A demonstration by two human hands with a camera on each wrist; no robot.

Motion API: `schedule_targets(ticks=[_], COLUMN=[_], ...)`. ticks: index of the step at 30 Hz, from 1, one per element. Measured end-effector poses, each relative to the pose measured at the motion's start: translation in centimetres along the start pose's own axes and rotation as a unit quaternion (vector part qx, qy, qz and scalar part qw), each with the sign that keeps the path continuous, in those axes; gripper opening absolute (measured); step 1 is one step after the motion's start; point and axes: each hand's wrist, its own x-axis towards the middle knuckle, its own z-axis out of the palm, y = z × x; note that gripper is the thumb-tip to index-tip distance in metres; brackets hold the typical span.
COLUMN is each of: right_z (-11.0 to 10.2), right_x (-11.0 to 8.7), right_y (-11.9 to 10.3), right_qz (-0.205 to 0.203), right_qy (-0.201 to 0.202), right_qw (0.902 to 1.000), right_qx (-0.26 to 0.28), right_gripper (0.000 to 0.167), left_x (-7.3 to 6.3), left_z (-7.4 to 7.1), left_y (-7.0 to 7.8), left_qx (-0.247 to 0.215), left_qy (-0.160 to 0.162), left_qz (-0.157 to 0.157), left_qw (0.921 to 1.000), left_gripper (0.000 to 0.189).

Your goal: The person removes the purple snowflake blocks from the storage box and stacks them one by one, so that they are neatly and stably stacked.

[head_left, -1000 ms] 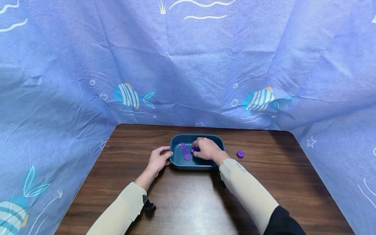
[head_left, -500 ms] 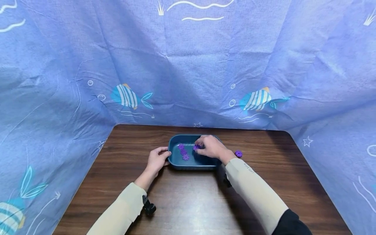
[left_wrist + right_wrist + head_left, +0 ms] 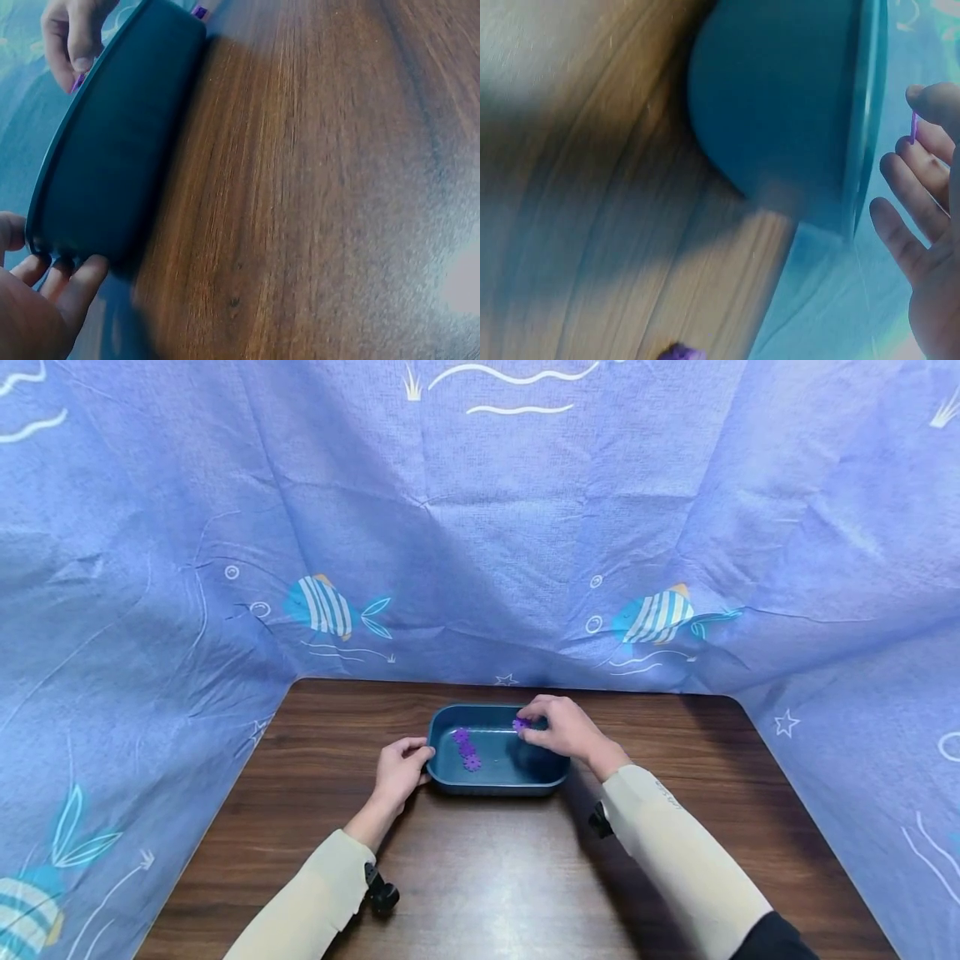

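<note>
A dark blue-green rectangular tray [image 3: 495, 790] sits toward the far side of the wooden table. At its left end my left hand [image 3: 400, 770] grips it, thumb at the rim and fingers against the outer wall [image 3: 82, 289]. Above the tray's right part, my right hand [image 3: 566, 731] pinches a thin purple flower-shaped disc [image 3: 521, 724] between thumb and fingers. The right wrist view shows this disc [image 3: 913, 127] edge-on, the other fingers spread loosely. Inside the tray, toward its left, purple flower-shaped discs [image 3: 472, 763] lie in a joined, slanting row.
Another purple piece [image 3: 681, 352] lies on the table right of the tray, hidden in the head view behind the right hand and wrist. A blue fish-print cloth [image 3: 480, 568] hangs behind and beside the wooden table [image 3: 337, 718]. Black wrist cameras [image 3: 382, 895] sit under the forearms.
My right hand has moved right and away from the row, carrying the pinched disc toward the tray's far right. The table piece has gone behind that hand. My left hand stays on the tray.
</note>
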Motion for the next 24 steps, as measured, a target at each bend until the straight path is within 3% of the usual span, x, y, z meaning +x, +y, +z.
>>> schedule_targets(ticks=[6,11,24], right_z=[-1.7,-2.7,-2.9], right_x=[-1.5,-2.9,-7.4], right_y=[1.6,3.4,7.3], right_qz=[0.013,0.028,0.078], right_qy=[0.034,0.051,0.080], right_qw=[0.9991,0.9980,0.9931], right_qx=[0.021,0.023,0.038], right_gripper=[0.027,0.025,0.024], left_x=[0.0,0.1,0.2], left_z=[0.2,0.0,-0.2], left_y=[0.0,0.0,-0.1], left_qx=[-0.002,-0.009,-0.019], left_qy=[0.007,-0.007,-0.022], left_qz=[0.006,0.003,-0.008], left_qw=[1.0000,0.9999,0.9995], left_gripper=[0.031,0.033,0.037])
